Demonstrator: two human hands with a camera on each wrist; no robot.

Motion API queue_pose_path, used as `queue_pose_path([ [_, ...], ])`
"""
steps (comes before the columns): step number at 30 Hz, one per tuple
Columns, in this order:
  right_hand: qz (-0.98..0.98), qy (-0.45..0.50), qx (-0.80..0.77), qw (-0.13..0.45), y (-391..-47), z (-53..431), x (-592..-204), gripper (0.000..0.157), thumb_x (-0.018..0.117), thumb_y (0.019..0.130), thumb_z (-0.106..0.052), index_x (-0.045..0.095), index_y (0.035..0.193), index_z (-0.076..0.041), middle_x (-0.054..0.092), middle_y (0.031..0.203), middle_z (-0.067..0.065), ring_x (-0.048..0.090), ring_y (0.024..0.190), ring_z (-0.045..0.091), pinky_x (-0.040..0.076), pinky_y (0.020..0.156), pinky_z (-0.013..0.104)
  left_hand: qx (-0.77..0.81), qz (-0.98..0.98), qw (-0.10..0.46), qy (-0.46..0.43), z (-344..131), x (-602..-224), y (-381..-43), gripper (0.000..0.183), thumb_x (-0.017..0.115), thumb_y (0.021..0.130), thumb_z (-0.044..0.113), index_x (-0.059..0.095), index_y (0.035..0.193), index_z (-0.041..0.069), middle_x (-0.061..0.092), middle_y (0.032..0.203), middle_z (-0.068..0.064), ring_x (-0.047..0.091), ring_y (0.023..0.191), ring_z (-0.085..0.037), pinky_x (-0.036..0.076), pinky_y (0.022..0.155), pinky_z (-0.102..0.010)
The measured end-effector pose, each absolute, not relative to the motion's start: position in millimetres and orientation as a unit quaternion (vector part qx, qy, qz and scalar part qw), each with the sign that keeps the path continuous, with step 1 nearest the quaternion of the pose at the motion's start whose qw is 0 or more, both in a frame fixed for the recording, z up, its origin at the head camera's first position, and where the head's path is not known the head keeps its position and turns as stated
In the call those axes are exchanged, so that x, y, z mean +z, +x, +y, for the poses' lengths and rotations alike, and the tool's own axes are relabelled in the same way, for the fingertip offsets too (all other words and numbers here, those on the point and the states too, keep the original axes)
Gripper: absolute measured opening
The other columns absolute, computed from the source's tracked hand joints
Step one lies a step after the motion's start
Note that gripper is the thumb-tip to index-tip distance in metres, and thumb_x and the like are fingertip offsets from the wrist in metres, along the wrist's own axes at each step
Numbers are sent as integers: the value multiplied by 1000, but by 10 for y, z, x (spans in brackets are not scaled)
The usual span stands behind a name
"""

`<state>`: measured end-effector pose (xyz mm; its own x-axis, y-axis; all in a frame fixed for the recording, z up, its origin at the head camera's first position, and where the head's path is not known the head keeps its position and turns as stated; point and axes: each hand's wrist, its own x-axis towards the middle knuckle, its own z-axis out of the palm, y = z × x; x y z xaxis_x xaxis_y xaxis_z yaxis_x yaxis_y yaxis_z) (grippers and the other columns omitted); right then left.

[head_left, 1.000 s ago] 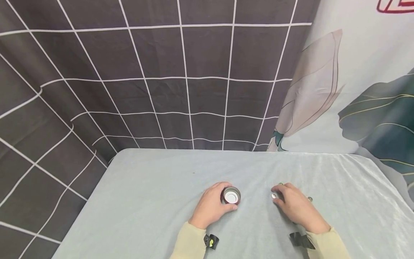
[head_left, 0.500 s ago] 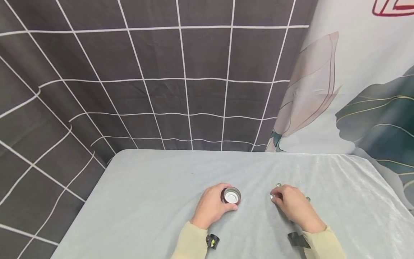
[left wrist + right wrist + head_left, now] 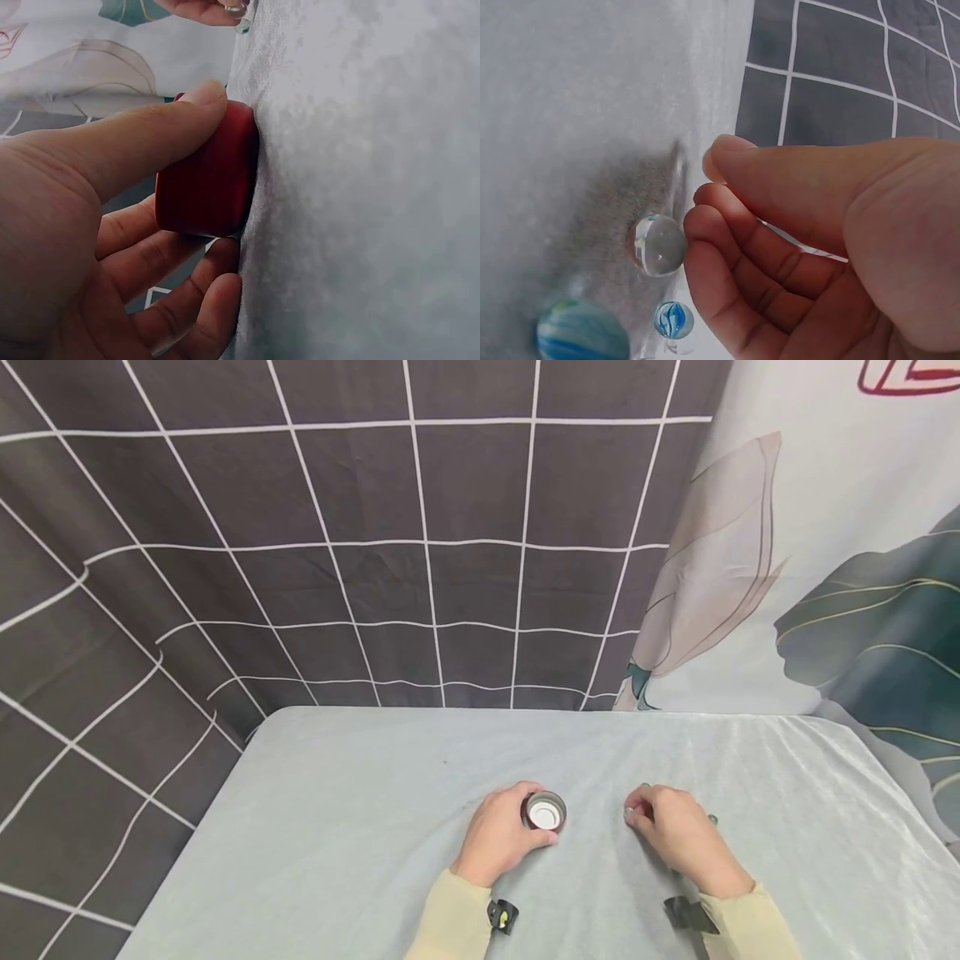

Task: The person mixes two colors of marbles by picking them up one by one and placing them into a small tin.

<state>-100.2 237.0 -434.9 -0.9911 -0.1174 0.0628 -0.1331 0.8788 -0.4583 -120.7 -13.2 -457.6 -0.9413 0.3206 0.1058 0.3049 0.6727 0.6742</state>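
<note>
My left hand [image 3: 498,831] grips a small round red tin [image 3: 206,176] by its sides. Its open mouth faces up in the head view, showing a pale inside. The tin stands on the cloth, thumb on the near side and fingers curled round the far side. To the right, my right hand [image 3: 678,839] pinches a small shiny marble [image 3: 628,811] between thumb and fingertips, low over the cloth. In the right wrist view the fingers mostly hide it. Beside those fingers lie a clear marble [image 3: 660,246] and a blue-swirled marble [image 3: 673,320].
A larger-looking blue marble [image 3: 583,334] lies nearest the right wrist camera. In the head view a greenish marble [image 3: 713,819] shows beyond the right hand. Pale velvety cloth [image 3: 337,827] covers the table, with a dark gridded curtain [image 3: 472,585] behind its far edge.
My right thumb and fingers have closed round the shiny marble, which showed more plainly between them before. My left hand and the tin have shifted slightly right.
</note>
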Motion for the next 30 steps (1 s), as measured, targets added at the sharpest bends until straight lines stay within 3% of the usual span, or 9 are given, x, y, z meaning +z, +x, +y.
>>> queue_pose_path([
  [15, -959, 70, 255, 98, -1014, 2268, -4317, 6, 74, 85, -6, 70, 88, -9, 56, 72, -8, 51, 65, 9, 45, 60, 31, 377, 904, 31, 200, -166, -4590, -1256, 62, 90, 75, 28, 67, 130, 13, 71, 120, 1, 62, 112, -22, 46, 99, -36],
  [30, -952, 73, 271, 127, -1001, 2193, -4289, 9, 75, 84, -5, 71, 88, -11, 58, 73, -9, 52, 67, 6, 46, 63, 30, 362, 907, 19, 213, -159, -4610, -1266, 54, 90, 74, 30, 70, 123, 19, 73, 111, 8, 64, 105, -17, 47, 96, -33],
])
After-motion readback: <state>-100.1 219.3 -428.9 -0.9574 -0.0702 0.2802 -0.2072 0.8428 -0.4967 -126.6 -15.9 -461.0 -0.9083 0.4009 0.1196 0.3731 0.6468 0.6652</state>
